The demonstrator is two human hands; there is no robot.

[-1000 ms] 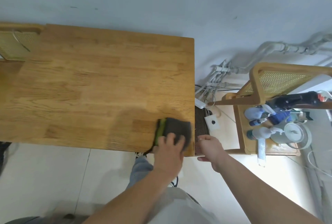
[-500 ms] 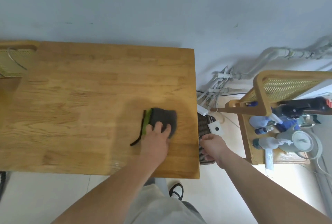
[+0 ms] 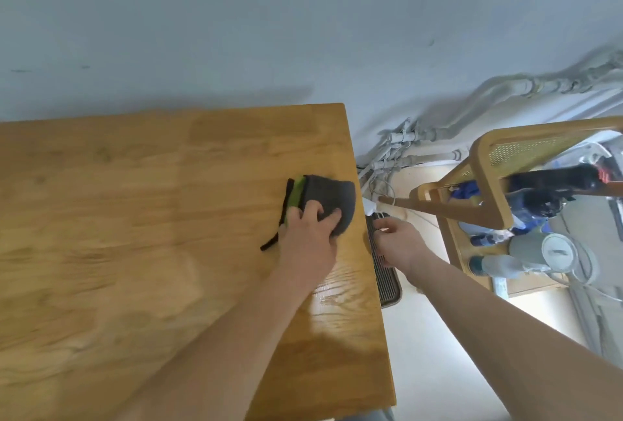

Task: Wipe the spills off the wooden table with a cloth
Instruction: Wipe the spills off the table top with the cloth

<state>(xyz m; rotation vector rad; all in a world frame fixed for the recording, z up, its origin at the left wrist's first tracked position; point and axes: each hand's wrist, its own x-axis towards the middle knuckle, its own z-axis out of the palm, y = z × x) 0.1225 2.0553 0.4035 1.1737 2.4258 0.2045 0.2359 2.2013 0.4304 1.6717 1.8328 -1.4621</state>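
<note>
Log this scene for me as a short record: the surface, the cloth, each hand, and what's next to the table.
Surface: light wooden table, with a glossy patch near its right edge
Cloth: folded grey cloth with a green edge, lying on the table by the right edge
Left hand: left hand on the cloth, fingers bent over its near side
Right hand: right hand off the table's right edge, above a dark ribbed grille, holding nothing
Beside: wooden cane-backed chair with spray bottles on it
</note>
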